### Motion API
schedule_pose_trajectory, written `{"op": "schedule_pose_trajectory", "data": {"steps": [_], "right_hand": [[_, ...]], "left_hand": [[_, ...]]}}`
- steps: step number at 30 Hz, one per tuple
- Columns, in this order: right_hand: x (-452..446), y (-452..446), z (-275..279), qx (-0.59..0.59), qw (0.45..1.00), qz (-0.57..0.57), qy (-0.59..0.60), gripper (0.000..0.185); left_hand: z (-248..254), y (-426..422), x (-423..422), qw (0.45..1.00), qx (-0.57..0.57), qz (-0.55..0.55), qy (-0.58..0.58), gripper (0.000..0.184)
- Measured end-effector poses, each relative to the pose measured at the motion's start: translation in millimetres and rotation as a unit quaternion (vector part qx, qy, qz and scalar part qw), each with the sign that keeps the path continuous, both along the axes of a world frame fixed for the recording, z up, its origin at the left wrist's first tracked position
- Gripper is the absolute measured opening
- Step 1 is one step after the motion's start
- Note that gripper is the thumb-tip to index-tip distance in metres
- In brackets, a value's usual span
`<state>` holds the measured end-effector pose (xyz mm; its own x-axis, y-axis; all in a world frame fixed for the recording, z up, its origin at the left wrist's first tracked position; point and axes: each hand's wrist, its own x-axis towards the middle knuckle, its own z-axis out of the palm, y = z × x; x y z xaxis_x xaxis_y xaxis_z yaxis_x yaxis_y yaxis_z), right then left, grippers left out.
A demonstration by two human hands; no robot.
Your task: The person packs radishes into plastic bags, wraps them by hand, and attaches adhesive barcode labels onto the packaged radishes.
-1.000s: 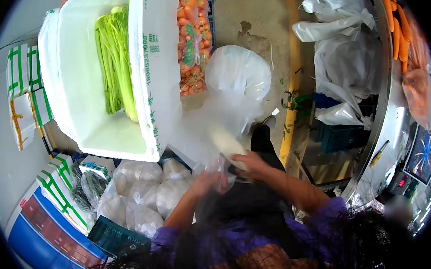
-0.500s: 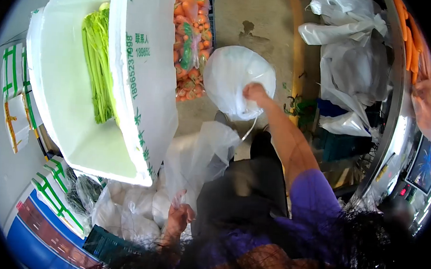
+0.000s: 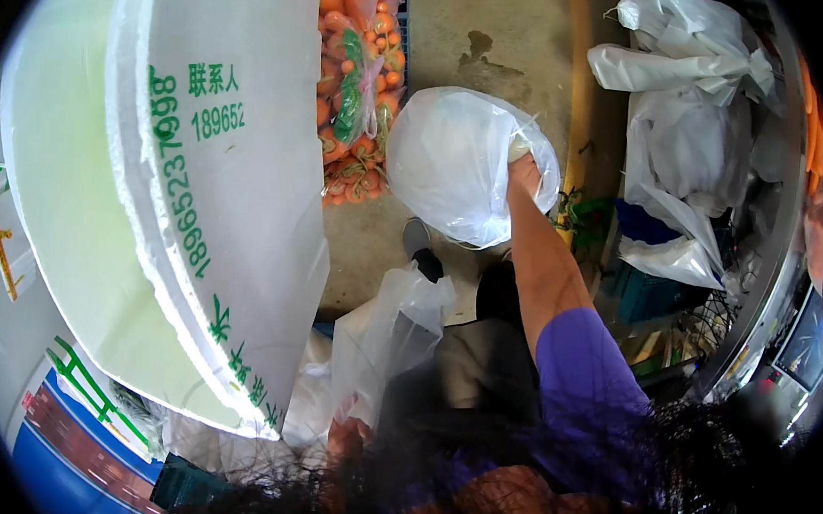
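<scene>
A full white plastic bag (image 3: pixel 445 165) stands on the floor ahead of my feet, its mouth gaping on the right. My right hand (image 3: pixel 524 172) reaches into that mouth, and something pale shows by the fingertips. The fingers themselves are mostly hidden, so their grip is unclear. Low in the view, my left hand (image 3: pixel 350 434) is closed on the lower end of a translucent plastic bag (image 3: pixel 390 326), which hangs limp beside my lap. Hair partly covers this hand.
On my left rises a large white foam box (image 3: pixel 237 180) with green lettering. Bagged tomatoes (image 3: pixel 358 84) lie past it. White plastic bags (image 3: pixel 692 133) are heaped on the right, near carrots (image 3: pixel 812 131) and a metal edge (image 3: pixel 776 279). A dark green crate (image 3: pixel 188 484) sits lower left.
My right hand has gone from the white bag's top into its mouth, which now opens rightward. The foam box looms larger, and the celery inside it has left view.
</scene>
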<state>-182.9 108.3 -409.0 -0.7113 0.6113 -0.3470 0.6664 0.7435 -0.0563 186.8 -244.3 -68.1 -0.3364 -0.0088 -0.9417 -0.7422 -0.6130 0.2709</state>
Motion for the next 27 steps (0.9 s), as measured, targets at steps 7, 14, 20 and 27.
{"op": "schedule_pose_trajectory", "data": {"steps": [7,14,20,27], "right_hand": [[-21,24,-1,-0.131,0.988,0.002,-0.085,0.055],[45,9,69,-0.053,0.958,0.263,0.097,0.035],[22,6,35,-0.138,0.871,0.469,0.036,0.02],[-33,31,-34,-0.065,0.843,0.513,-0.146,0.019]], "left_hand": [[3,20,-34,0.999,-0.006,0.033,-0.024,0.05],[11,29,-65,0.997,-0.017,0.076,-0.02,0.052],[9,38,-86,0.998,-0.05,0.033,-0.028,0.05],[10,44,-86,0.996,-0.082,-0.008,-0.034,0.045]]}}
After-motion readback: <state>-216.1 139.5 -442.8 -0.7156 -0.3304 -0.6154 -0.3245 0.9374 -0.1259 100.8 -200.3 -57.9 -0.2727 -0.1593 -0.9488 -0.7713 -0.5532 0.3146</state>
